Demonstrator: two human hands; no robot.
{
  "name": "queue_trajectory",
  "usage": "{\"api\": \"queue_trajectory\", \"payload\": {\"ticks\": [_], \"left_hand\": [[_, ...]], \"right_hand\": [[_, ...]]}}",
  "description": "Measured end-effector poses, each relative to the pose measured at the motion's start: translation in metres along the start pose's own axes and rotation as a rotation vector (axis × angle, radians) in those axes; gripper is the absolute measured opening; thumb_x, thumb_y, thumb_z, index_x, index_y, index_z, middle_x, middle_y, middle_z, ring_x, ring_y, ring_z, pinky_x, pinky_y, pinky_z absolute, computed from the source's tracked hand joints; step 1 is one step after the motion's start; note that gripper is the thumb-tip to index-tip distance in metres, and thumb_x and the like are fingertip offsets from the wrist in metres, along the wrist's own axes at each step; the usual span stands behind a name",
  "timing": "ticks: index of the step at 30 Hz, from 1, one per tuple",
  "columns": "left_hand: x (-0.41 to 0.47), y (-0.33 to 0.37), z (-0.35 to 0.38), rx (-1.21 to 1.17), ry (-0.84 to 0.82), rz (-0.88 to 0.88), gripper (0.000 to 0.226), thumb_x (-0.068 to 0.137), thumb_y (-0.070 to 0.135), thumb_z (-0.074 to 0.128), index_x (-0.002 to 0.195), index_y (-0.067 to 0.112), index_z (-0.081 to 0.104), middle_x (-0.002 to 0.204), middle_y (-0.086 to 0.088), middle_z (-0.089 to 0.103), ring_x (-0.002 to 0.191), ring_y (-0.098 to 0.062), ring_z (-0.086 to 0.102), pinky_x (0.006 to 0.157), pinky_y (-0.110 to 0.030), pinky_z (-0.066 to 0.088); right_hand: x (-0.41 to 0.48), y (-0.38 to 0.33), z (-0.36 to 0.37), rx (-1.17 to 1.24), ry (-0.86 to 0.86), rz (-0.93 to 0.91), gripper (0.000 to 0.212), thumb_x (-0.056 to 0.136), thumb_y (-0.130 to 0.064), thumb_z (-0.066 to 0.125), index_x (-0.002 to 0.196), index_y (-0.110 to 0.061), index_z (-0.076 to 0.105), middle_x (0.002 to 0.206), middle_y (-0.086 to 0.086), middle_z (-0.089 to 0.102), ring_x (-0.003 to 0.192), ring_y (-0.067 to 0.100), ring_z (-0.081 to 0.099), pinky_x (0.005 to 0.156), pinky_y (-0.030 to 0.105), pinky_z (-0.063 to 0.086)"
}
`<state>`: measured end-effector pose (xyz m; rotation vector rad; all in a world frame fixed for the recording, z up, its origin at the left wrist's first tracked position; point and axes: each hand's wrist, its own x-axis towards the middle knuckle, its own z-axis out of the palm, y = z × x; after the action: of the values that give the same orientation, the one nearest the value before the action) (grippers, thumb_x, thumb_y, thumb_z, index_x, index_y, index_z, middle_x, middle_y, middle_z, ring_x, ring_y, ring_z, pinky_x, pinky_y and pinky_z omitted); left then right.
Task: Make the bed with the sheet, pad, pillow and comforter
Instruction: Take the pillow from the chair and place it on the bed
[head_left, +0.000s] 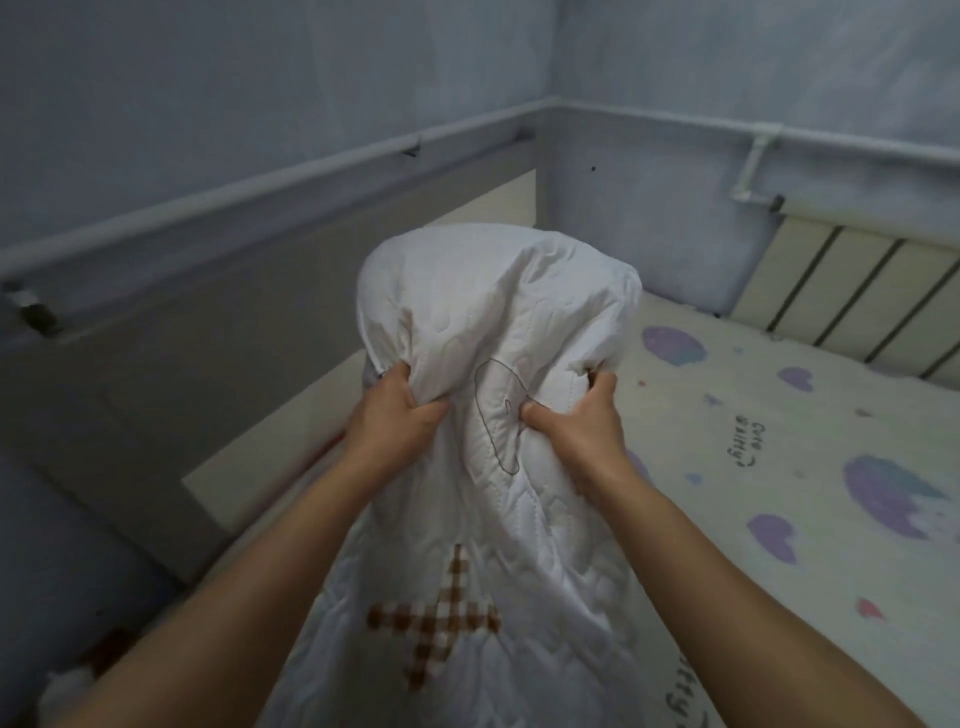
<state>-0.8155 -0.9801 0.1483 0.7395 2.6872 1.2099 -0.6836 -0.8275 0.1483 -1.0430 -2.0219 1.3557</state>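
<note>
Wall (260, 78): grey-blue, wraps the corner behind the bed. Sheet (779, 467) lies flat on the bed, cream with purple blobs and small print. Grey side board (156, 338) runs along the bed's left edge. Pad (498, 312): white, quilted, bunched up and lifted over the left half of the bed, with its lower end trailing toward me. Radiator (857, 301) sits at the right wall, just beside the far bed edge. My left grip (395, 415) is clenched on a fold at the pad's left side. Right grip (576, 421) is clenched on the right side, thumb dug into the fabric. Both are level and near each other. Brown checked cross (436, 618) is stitched low on the pad, between my forearms.
</note>
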Motion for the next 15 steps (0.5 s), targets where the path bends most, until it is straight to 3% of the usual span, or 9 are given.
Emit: {"api": "queue_trajectory", "payload": {"ticks": [3, 7, 15], "left_hand": [[0.066, -0.011, 0.008, 0.014, -0.090, 0.042, 0.067, 0.060, 0.051, 0.049, 0.120, 0.020, 0.054, 0.133, -0.013, 0.053, 0.106, -0.034, 0.060, 0.088, -0.038, 0.050], [0.150, -0.031, 0.012, 0.022, -0.207, 0.072, 0.066, 0.060, 0.052, 0.049, 0.115, 0.016, 0.054, 0.116, -0.015, 0.062, 0.104, -0.036, 0.060, 0.086, -0.041, 0.050], [0.283, -0.058, 0.051, 0.146, -0.378, 0.122, 0.067, 0.061, 0.054, 0.047, 0.115, 0.014, 0.050, 0.116, -0.014, 0.060, 0.102, -0.035, 0.060, 0.082, -0.040, 0.049]], "right_hand": [[0.040, -0.005, 0.029, -0.018, 0.085, 0.066, 0.075, 0.073, -0.031, 0.077, 0.131, -0.017, 0.031, 0.127, 0.008, 0.055, 0.113, 0.030, 0.056, 0.092, 0.036, 0.043], [0.096, -0.008, 0.075, -0.040, 0.165, 0.156, 0.078, 0.074, -0.031, 0.077, 0.134, -0.017, 0.029, 0.133, 0.009, 0.052, 0.116, 0.031, 0.054, 0.091, 0.033, 0.040], [0.189, 0.015, 0.132, -0.052, 0.256, 0.270, 0.082, 0.075, -0.032, 0.078, 0.137, -0.016, 0.028, 0.135, 0.009, 0.051, 0.119, 0.031, 0.053, 0.094, 0.034, 0.041]]}}
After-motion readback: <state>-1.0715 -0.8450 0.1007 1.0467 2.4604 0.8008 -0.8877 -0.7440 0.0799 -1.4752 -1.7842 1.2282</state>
